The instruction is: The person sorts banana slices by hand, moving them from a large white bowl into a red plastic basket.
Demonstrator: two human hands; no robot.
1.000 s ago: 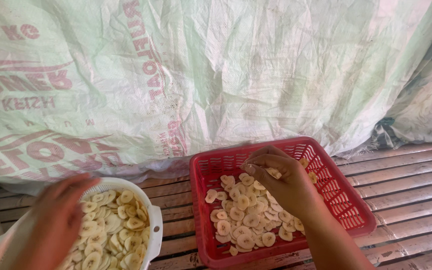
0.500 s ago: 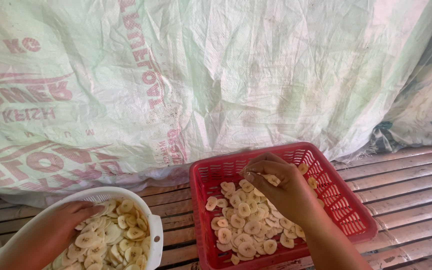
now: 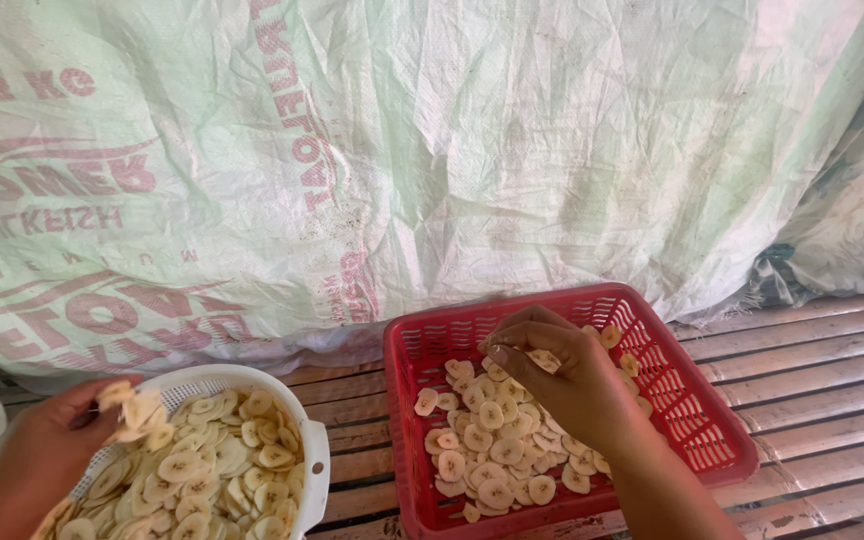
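**Hands sorting banana slices between two containers**

The right hand (image 3: 567, 375) hovers over the red plastic basket (image 3: 697, 425), fingers curled and pinching one pale banana slice (image 3: 544, 360) above the loose layer of slices (image 3: 497, 450) spread on the basket floor. The left hand (image 3: 47, 450), at the near left, closes on a small bunch of slices (image 3: 137, 410) at the rim of the white colander (image 3: 307, 440), which is heaped with more slices. Both containers rest on a slatted wooden platform (image 3: 812, 365), the colander left of the basket. A printed woven plastic sheet (image 3: 432, 150) hangs across the far side.
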